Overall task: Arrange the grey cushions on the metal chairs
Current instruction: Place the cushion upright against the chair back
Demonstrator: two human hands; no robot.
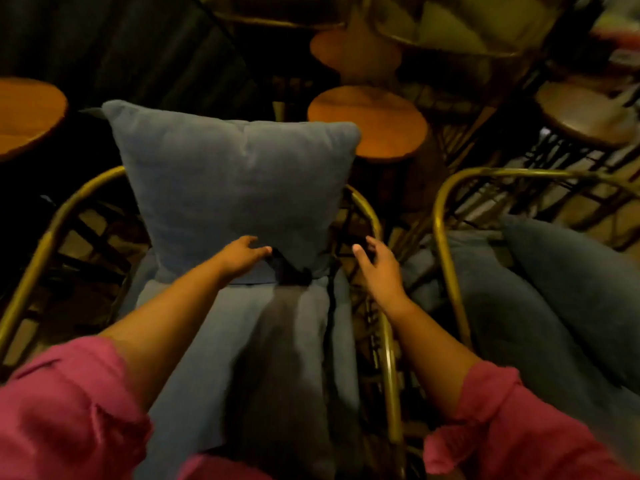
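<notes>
A square grey cushion stands upright against the back of a gold metal chair in the middle. A flat grey seat pad lies on that chair below it. My left hand rests flat on the cushion's lower edge, fingers apart and not gripping. My right hand hovers open just right of the cushion, above the chair's right arm rail. A second gold chair on the right holds a grey cushion lying tilted on its seat.
Round wooden tables stand behind the chairs: one at the left edge, one behind the cushion, another at the right. Further chairs with pale cushions sit at the back. The two gold chairs stand close together.
</notes>
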